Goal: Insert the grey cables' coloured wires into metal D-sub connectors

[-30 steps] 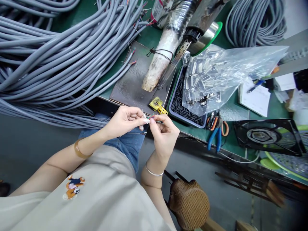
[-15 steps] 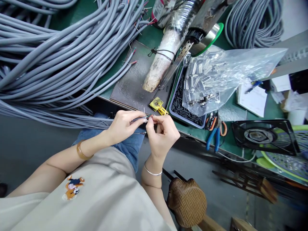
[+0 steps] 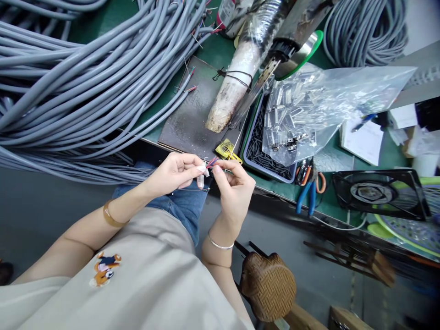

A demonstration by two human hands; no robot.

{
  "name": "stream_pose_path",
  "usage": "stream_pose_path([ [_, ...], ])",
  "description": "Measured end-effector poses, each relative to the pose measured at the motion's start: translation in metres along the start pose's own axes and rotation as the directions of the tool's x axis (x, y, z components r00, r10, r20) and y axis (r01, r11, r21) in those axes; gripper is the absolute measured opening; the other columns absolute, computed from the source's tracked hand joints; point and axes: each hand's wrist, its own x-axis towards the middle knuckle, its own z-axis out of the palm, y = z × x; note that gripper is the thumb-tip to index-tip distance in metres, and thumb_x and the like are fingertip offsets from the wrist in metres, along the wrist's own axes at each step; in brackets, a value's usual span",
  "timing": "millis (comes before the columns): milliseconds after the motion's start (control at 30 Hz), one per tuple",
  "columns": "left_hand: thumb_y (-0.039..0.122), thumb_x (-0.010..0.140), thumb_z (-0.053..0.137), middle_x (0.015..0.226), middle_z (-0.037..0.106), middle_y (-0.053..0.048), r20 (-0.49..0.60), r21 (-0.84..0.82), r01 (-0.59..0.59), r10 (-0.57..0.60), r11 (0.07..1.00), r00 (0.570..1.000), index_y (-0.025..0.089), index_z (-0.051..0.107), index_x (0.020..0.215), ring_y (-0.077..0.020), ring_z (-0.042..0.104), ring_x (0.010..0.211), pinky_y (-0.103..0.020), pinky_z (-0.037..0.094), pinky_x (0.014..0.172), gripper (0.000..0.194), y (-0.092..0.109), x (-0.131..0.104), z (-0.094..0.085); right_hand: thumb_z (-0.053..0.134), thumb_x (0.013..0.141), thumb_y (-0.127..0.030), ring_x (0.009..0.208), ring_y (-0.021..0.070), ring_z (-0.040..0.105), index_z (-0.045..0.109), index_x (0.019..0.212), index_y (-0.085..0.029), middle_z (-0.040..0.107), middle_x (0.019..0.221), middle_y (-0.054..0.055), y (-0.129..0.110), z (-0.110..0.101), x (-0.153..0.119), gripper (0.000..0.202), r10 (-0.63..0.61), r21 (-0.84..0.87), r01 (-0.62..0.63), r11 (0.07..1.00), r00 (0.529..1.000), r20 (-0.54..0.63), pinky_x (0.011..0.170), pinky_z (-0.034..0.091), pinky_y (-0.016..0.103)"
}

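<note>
My left hand [image 3: 178, 172] is closed around the end of a grey cable, with white tape or wrapping on its fingertips. Thin coloured wires [image 3: 212, 162], red and blue among them, stick out between my two hands. With thumb and forefinger, my right hand [image 3: 234, 183] pinches the tips of these wires. Just beyond my hands, a small yellow tool [image 3: 235, 158] lies with a yellow packet [image 3: 225, 149] at the table's edge. The grey cable's length runs off to the left, mixed with a bundle of other cables [image 3: 113, 176] over my lap.
A big heap of grey cables [image 3: 103, 78] covers the left. Ahead, a wrapped tube [image 3: 233, 82] angles over a dark board [image 3: 185, 121]. To the right are a bin of black pieces [image 3: 263, 151], a bag of metal connectors [image 3: 292, 110], pliers [image 3: 311, 188] and a fan [image 3: 378, 195]. A stool [image 3: 270, 286] stands below.
My left hand has turned a little, and its wrapped fingertips show more. The coloured wires between my hands now fan out more visibly. The view has shifted slightly.
</note>
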Motion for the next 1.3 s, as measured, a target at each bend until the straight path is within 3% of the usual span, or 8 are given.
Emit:
stream_pose_path([
  [200, 0.048, 0.078, 0.081, 0.062, 0.069, -0.004, -0.013, 0.042, 0.012, -0.011, 0.999, 1.0, 0.011, 0.064, 0.079, -0.0027, 0.04, 0.04, -0.017, 0.027, 0.037, 0.041, -0.0004, 0.0002, 0.0018, 0.071, 0.082, -0.031, 0.057, 0.0073, 0.045, 0.075, 0.083, -0.019, 0.065, 0.077, 0.0, -0.0003, 0.0004, 0.0006, 0.012, -0.013, -0.008, 0.013, 1.0, 1.0, 0.008, 0.049, 0.032, 0.023],
  [533, 0.038, 0.072, 0.087, 0.061, 0.068, -0.001, -0.027, 0.02, 0.04, -0.039, 0.999, 0.999, 0.012, 0.063, 0.077, -0.0029, 0.042, 0.04, -0.016, 0.031, 0.038, 0.036, -0.0002, 0.001, 0.0045, 0.067, 0.082, -0.026, 0.049, 0.0038, 0.032, 0.072, 0.08, -0.018, 0.062, 0.073, -0.003, -0.0036, -0.001, -0.0014, 0.01, -0.054, -0.085, 0.053, 0.995, 0.998, -0.012, 0.046, 0.022, 0.023],
  [800, 0.039, 0.073, 0.086, 0.062, 0.066, -0.001, -0.054, 0.071, 0.03, -0.026, 0.997, 0.998, 0.013, 0.062, 0.077, -0.0033, 0.043, 0.043, -0.016, 0.034, 0.041, 0.036, -0.005, -0.0002, 0.0047, 0.065, 0.083, -0.023, 0.053, 0.0055, 0.038, 0.071, 0.079, -0.018, 0.062, 0.072, -0.002, -0.0072, -0.0016, -0.0045, 0.009, -0.106, -0.16, 0.1, 0.982, 0.994, -0.028, 0.048, 0.025, 0.023],
  [1000, 0.039, 0.074, 0.087, 0.059, 0.06, 0.001, -0.055, 0.075, 0.004, 0.0, 0.997, 0.998, 0.012, 0.062, 0.077, -0.0035, 0.042, 0.045, -0.015, 0.034, 0.041, 0.037, -0.0075, -0.0007, 0.0047, 0.065, 0.084, -0.021, 0.051, 0.0046, 0.034, 0.071, 0.079, -0.017, 0.061, 0.072, -0.003, -0.0053, -0.0032, -0.0047, 0.009, -0.102, -0.118, 0.1, 0.988, 0.995, -0.017, 0.048, 0.023, 0.024],
  [1300, 0.041, 0.075, 0.085, 0.062, 0.064, -0.001, -0.063, 0.107, 0.022, -0.016, 0.994, 0.998, 0.011, 0.063, 0.08, -0.0034, 0.042, 0.045, -0.015, 0.035, 0.041, 0.038, -0.007, -0.0007, 0.0056, 0.066, 0.083, -0.023, 0.053, 0.006, 0.038, 0.072, 0.079, -0.018, 0.063, 0.072, -0.002, -0.0043, -0.0056, -0.0047, 0.009, -0.078, -0.114, 0.077, 0.991, 0.997, -0.005, 0.048, 0.024, 0.024],
])
